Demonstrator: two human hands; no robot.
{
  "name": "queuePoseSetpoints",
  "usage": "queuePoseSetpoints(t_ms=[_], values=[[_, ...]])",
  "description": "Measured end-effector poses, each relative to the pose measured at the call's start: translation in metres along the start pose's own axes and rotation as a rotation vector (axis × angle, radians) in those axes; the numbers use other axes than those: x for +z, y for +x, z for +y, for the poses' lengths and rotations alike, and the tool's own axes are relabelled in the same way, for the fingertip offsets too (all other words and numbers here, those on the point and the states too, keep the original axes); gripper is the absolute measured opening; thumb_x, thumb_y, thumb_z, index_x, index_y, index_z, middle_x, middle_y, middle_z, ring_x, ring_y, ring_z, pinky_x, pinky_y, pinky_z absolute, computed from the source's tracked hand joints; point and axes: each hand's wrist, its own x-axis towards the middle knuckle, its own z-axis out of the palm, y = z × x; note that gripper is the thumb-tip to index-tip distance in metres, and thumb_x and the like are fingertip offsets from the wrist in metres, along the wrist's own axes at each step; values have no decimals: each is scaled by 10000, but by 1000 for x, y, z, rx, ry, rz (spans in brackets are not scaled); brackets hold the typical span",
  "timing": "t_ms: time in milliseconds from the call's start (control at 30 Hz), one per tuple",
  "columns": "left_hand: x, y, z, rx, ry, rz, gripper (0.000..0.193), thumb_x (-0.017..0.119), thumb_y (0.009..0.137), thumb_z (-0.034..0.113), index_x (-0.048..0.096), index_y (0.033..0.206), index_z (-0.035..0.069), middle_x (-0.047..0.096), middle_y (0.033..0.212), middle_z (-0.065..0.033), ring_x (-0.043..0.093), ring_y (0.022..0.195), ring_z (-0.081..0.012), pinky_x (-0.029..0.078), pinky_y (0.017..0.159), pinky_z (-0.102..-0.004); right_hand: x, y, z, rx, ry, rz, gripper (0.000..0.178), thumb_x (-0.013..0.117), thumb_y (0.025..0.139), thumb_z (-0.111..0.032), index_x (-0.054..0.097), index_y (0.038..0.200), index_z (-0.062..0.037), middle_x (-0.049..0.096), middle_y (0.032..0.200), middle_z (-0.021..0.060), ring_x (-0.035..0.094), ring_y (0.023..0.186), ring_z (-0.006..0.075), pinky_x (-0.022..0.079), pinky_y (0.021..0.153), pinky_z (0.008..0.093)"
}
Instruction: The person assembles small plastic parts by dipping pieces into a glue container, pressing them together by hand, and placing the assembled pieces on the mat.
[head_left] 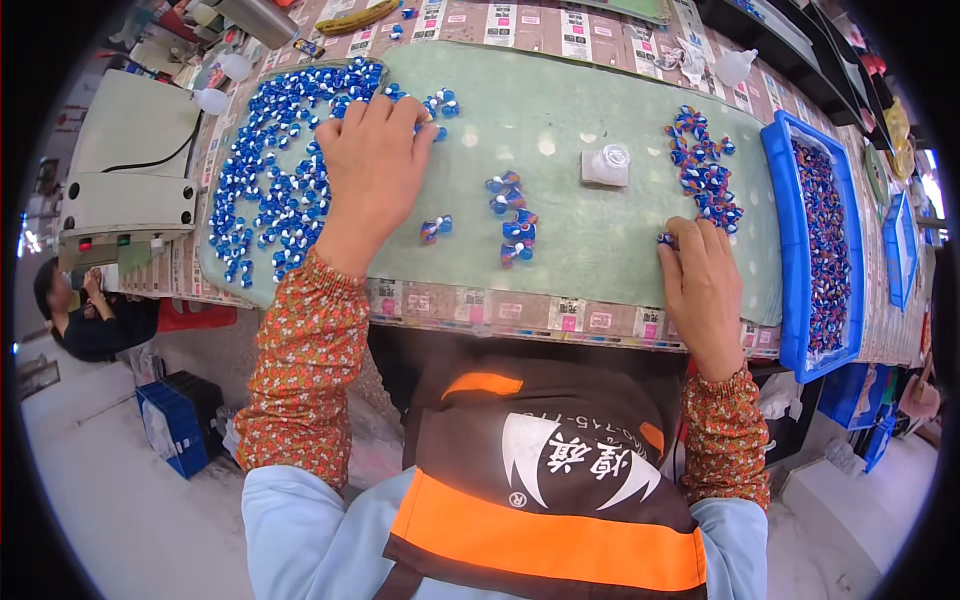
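My left hand [378, 165] reaches over the right edge of a wide spread of small blue-and-white plastic pieces [270, 190]. Its fingers curl down and the thumb closes toward the index finger; what lies between them is too small to name. On the right, my right hand [705, 290] pinches a small blue-and-orange piece [665, 239] at its thumb and fingertips, just below a pile of blue, red and orange pieces [706, 180]. Between the hands lie a few loose clusters of similar pieces [515, 225]. All rest on a green mat [450, 275].
A small white block with a clear round top [606, 166] stands on the mat. Right of it, a blue tray [789, 270] holds many coloured pieces. A grey machine [130, 205] stands left; a banana [357, 17] and a squeeze bottle [735, 67] lie toward the back.
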Motion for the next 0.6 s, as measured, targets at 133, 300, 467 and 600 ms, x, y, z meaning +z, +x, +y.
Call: queuePoseSetpoints(t_ms=[133,300,467,600], values=[[11,0,2,20,15,4,177,759,881,265,677,1008,172,644,983,-14,601,980,-241,387,830,-444,2,-3,2,-18,-10,18,182,655,933,-29,640,1115,-21,586,983,151,593,927,362,484,781,457],[11,-2,7,22,-108,-32,247,770,866,207,635,1052,119,648,996,-50,608,976,-261,434,800,-430,-3,1,5,-22,5,-27,176,655,931,-20,634,1106,-14,581,965,157,592,918,369,486,776,439],[-9,-10,26,-47,-608,-38,240,701,936,77,561,1130,67,620,994,-70,593,889,-220,481,785,-351,-9,12,8,30,284,9,183,630,974,2,626,1157,5,645,948,130,641,813,239,510,753,333],[-20,-18,34,-295,-1189,-117,154,590,1025,66,530,1167,68,530,1004,26,465,896,-34,422,758,-209,-7,38,-3,-19,398,61,198,633,980,11,624,1177,22,669,986,112,653,846,198,528,786,304]])
